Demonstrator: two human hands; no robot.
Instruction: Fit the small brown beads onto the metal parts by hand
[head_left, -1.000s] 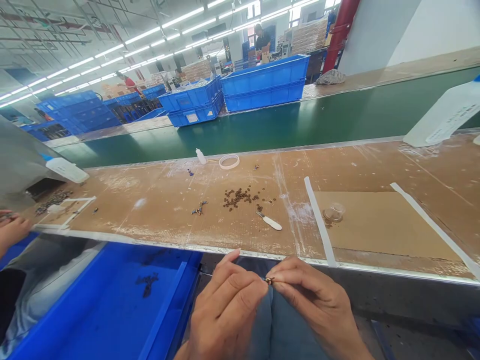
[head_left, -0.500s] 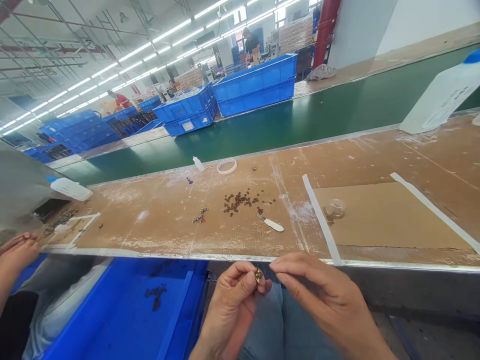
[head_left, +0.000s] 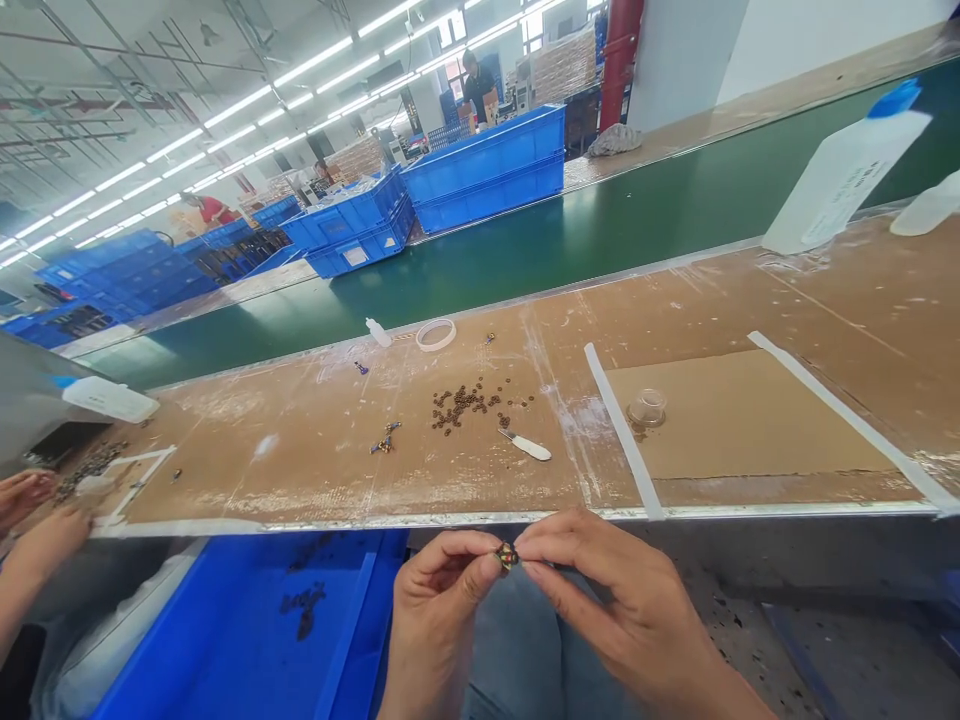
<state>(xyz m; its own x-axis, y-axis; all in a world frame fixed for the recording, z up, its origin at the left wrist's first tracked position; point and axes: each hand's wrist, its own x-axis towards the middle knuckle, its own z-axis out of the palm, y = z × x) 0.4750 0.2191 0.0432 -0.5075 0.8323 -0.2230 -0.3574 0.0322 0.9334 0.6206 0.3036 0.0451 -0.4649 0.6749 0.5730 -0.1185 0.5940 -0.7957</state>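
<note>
Between thumb and forefinger, my left hand (head_left: 446, 600) pinches a small dark and gold-coloured metal piece (head_left: 507, 556). My right hand (head_left: 611, 590) is closed in a pinch with its fingertips touching that piece from the right; whether they hold a further small part is hidden. Both hands are just in front of the bench's near edge, above my lap. Beyond them on the bench lie a scatter of small brown ring-like parts (head_left: 461, 405) and a white-handled knife (head_left: 531, 445). Several small blue and gold pieces (head_left: 386, 438) lie to their left.
A clear plastic cup (head_left: 646, 407) stands on a cardboard sheet (head_left: 765, 420) between white tape strips. A tape roll (head_left: 436, 335) and small bottle (head_left: 379, 332) lie farther back. A large jug (head_left: 847, 170) stands right. Below left is a blue bin (head_left: 247, 630); a co-worker's hands (head_left: 45, 520) are beyond.
My right hand has moved left, and its fingertips now meet the piece in my left hand. The piece has turned. The camera view has shifted slightly.
</note>
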